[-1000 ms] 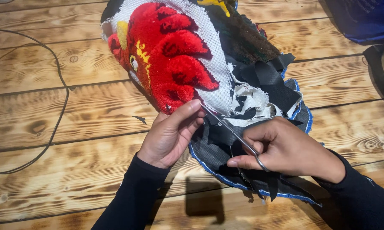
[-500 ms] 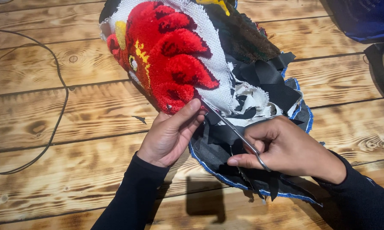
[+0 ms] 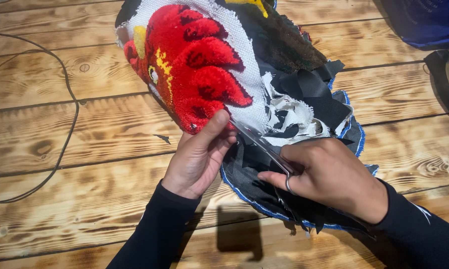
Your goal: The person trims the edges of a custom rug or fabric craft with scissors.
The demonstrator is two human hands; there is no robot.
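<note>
Head view, left hand (image 3: 197, 159) fingers pinching red tufted rug (image 3: 194, 65) edge on desk (image 3: 85, 134), right hand (image 3: 329, 179) fingers closed around scissors (image 3: 262, 147) just beside left thumb, white backing (image 3: 249, 74) partly trimmed, ragged scraps (image 3: 294, 112) beyond, more edge left.

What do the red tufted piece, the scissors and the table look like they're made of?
Red tufted piece: looks like yarn pile, fuzzy and matte, on a coarse white woven backing.
Scissors: likely metal, thin and shiny, in the right hand.
Table: wooden planks, with visible grain, knots and a dark scorched-looking finish.
</note>
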